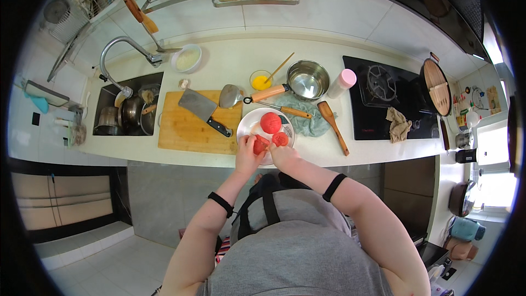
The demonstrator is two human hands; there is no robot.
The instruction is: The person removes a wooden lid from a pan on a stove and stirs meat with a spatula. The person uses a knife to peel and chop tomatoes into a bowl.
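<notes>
A red tomato piece (260, 145) is held over a white plate (246, 126) by my left hand (248, 157), its fingers curled around the left side. My right hand (284, 158) pinches at the right edge of that same piece; its fingertips are partly hidden. Behind the hands, a larger, rounded tomato (271, 123) that looks peeled rests on the plate. A smaller tomato piece (280, 139), cut face up, lies just beyond my right knuckles.
Left of the plate, a cleaver (199, 105) lies on a wooden cutting board (176, 131). Beyond stand a bowl of yellow liquid (259, 83) and a steel saucepan (308, 80). A wooden spatula (332, 125) and green cloth (310, 127) lie rightward, before the gas hob (370, 125).
</notes>
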